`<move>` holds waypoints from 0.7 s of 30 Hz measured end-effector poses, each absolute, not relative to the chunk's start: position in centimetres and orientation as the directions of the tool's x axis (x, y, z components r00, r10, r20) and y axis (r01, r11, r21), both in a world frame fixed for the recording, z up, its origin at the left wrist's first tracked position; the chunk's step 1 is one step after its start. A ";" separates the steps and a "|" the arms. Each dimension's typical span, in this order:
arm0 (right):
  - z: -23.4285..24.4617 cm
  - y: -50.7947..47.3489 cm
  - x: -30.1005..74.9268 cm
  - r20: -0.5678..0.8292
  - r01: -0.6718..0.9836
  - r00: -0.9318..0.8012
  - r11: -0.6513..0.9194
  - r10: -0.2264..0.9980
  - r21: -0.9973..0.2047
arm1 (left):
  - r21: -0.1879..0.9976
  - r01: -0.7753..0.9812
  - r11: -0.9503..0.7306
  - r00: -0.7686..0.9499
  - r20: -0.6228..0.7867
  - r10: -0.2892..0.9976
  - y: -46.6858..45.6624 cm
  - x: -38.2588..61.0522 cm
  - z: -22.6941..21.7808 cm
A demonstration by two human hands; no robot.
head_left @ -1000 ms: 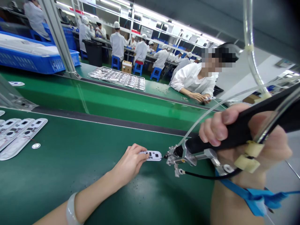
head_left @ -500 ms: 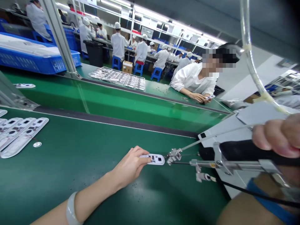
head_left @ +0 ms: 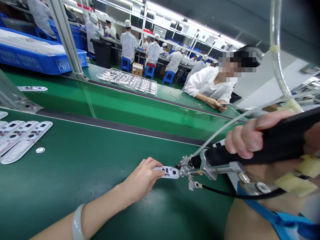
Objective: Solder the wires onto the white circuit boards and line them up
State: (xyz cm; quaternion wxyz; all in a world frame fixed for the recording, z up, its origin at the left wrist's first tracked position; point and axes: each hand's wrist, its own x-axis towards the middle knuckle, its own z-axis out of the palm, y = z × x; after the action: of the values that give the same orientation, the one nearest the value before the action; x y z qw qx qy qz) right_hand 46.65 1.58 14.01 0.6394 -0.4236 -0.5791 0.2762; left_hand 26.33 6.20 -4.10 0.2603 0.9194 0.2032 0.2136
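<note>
My left hand [head_left: 142,178] lies on the green tabletop, its fingers closed on a slim white casing [head_left: 172,172] with a circuit board and dark parts in it. My right hand [head_left: 246,136] is wrapped around the black body of an automatic screwdriver [head_left: 222,155], which has metal fittings and hoses. Its tip points left and meets the right end of the casing. Whether a screw is under the tip, I cannot see.
Similar white casings [head_left: 30,140] lie in a row at left, beside a small round disc [head_left: 40,150] on a wire. A green conveyor belt [head_left: 120,113] runs behind. Beyond it are a parts tray [head_left: 127,81], a blue basket [head_left: 50,61] and a co-worker [head_left: 210,85].
My right hand has brought the screwdriver left and down, with its nozzle retracted towards the body. My left hand stays on the casing. A casing on the belt has moved right.
</note>
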 end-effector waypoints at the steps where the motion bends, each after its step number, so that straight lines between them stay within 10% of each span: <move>1: 13.8 1.8 47.0 0.527 0.128 0.146 0.512 0.837 -0.849 | 0.564 0.264 -0.783 0.826 0.287 0.485 6.1 26.4 -4.0; 21: 14.0 2.3 44.4 0.461 0.049 0.180 0.460 0.869 -0.886 | 0.549 0.278 -0.788 0.823 0.287 0.490 5.8 26.7 -3.6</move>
State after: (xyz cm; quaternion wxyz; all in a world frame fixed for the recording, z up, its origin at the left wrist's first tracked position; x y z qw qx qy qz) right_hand 44.36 2.34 13.97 0.6482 -0.4122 -0.5568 0.3160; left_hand 26.74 5.84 -3.61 0.2498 0.9215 0.2082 0.2121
